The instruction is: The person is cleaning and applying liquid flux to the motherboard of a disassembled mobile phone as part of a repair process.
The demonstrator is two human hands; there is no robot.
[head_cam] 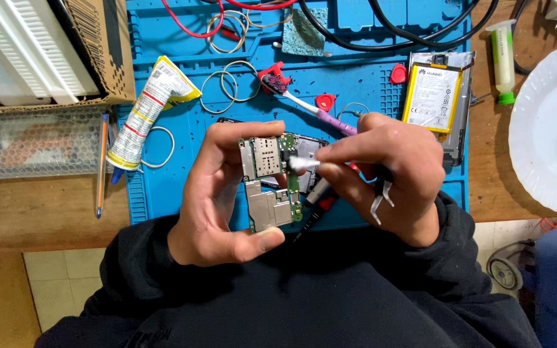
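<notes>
Left hand (217, 193) grips green circuit board (271, 183) upright, thumb at its bottom edge, fingers over the top. Right hand (388, 177) pinches white swab (304, 164), its tip touching the board's right edge. Beyond, on blue mat (356, 84): toothbrush (304, 103), glue tube (146, 113), phone battery (432, 96).

Left hand (217, 193) grips a green circuit board (269, 183) upright by its edges, above the blue work mat (362, 84). Right hand (391, 174) presses a small white swab (303, 164) against the board's upper right. Toothbrush (304, 103) and phone battery (432, 96) lie on the mat.
</notes>
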